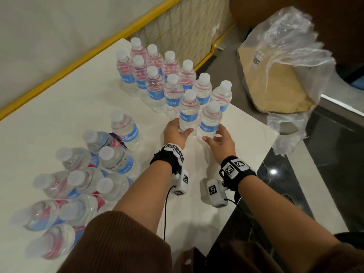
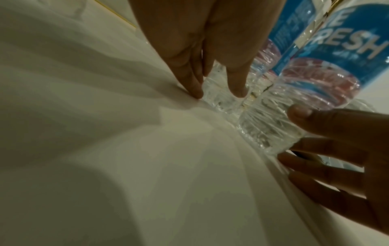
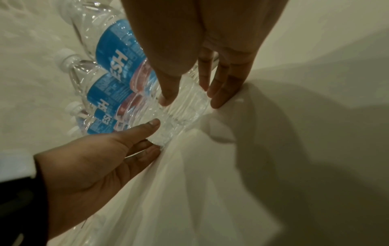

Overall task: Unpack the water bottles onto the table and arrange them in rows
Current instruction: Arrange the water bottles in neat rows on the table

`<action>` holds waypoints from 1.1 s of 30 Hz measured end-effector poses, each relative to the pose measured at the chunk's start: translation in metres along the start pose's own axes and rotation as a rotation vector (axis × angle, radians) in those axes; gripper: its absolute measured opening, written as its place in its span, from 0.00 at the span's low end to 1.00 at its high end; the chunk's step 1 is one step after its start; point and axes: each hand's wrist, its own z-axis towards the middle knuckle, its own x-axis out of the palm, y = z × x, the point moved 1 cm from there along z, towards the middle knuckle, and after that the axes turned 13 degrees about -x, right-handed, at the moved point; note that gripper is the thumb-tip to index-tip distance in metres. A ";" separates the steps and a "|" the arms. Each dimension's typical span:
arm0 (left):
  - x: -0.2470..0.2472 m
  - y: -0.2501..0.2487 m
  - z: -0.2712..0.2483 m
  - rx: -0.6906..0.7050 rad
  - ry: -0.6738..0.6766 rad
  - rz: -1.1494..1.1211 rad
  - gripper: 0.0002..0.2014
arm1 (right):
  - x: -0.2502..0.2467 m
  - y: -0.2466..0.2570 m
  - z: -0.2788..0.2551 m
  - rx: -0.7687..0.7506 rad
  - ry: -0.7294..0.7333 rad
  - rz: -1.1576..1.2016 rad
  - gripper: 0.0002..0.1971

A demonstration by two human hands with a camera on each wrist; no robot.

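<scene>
left hand: arm outstretched, grip clasps near-left bottle at base | right hand: grip brackets near-right bottle base | both upright on counter

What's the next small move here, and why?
Probably release both and reach for the unsorted cluster. The left hand and right hand each hold a bottle's base between thumb and fingers; the front-left bottle and front-right bottle already stand upright on the table, ending the two rows.
</scene>
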 end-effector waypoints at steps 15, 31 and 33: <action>-0.001 -0.004 0.004 0.014 0.001 -0.002 0.34 | 0.006 0.008 0.002 0.043 0.001 0.070 0.30; -0.003 -0.004 0.003 0.017 -0.030 -0.046 0.34 | 0.014 0.008 0.004 0.036 -0.022 0.082 0.33; -0.002 -0.004 0.001 0.026 -0.033 -0.050 0.33 | 0.015 0.008 0.004 0.047 -0.029 0.089 0.32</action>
